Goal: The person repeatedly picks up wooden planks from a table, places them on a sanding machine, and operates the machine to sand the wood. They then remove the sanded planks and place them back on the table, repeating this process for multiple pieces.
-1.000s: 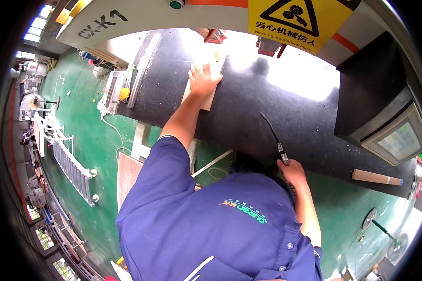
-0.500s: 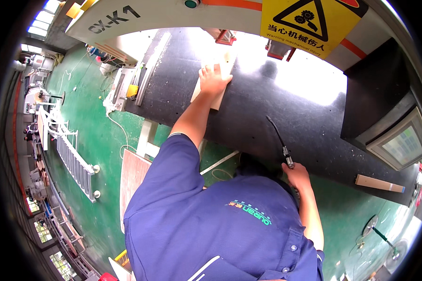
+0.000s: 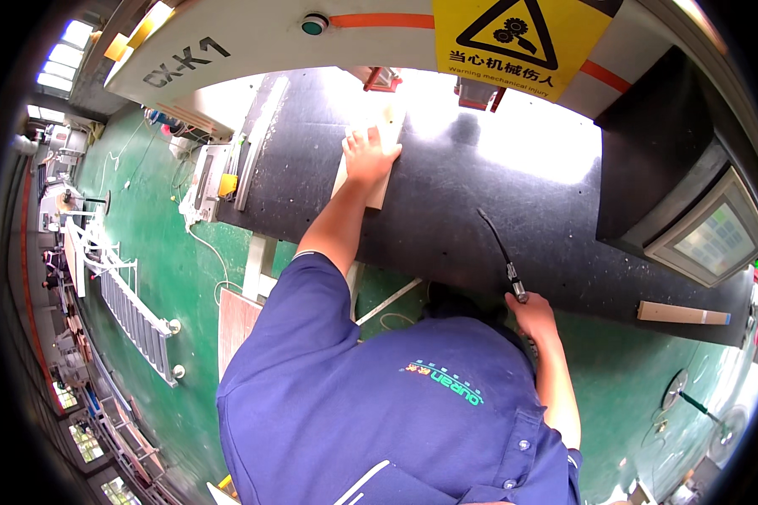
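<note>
My left hand [image 3: 368,158] lies with fingers spread on top of a pale wooden board [image 3: 377,195]. Its thumb points out past the board's right edge. The board rests on a black machine table [image 3: 446,202], and its far end is lost in glare beneath the machine. In my right hand [image 3: 532,316], near the table's front edge, is an air blow gun [image 3: 514,276]. The fingers are wrapped round its body, which they partly hide. Its long, thin, dark nozzle reaches up and left over the table, apart from the board.
A white machine beam [image 3: 253,42] with a yellow warning sign [image 3: 522,38] spans the far side. A screen panel [image 3: 707,231] juts in at right, with a flat brown strip [image 3: 682,313] below it. A roller conveyor [image 3: 135,307] stands on the green floor at left.
The view has shifted slightly, so the table, board and machine appear a little farther left. My left hand stays flat on the board, and my right hand still holds the air blow gun.
</note>
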`<move>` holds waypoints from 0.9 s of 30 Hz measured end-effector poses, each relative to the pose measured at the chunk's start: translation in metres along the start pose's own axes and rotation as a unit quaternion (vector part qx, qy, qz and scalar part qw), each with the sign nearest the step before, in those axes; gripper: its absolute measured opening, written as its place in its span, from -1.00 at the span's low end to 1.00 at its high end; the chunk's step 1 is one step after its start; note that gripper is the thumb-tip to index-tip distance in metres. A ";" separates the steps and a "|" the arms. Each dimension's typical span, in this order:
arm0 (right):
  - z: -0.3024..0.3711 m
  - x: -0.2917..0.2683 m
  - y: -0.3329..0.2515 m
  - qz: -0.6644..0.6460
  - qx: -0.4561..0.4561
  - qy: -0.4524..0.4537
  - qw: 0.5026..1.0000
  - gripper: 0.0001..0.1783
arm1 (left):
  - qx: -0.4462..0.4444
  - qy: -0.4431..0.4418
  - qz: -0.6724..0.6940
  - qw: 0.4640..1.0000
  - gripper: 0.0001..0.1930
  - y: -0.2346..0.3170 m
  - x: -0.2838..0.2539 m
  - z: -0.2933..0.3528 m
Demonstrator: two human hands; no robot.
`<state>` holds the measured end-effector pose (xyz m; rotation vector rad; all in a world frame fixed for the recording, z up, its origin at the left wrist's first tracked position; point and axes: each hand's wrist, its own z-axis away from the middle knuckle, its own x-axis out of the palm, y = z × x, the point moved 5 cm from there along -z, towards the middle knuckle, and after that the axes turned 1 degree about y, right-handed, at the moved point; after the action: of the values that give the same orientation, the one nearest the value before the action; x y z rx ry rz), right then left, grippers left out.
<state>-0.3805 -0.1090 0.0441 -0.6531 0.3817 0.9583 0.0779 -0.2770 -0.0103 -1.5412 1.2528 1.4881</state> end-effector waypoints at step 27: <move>0.004 0.005 0.024 -0.034 -0.025 0.006 0.999 -0.51 | 0.048 0.258 0.184 0.947 -0.28 0.012 -0.074 0.006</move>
<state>-0.3983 -0.0938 0.0359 -0.7125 0.3445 0.9030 0.0718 -0.2607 0.0632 -1.7649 1.9765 1.2432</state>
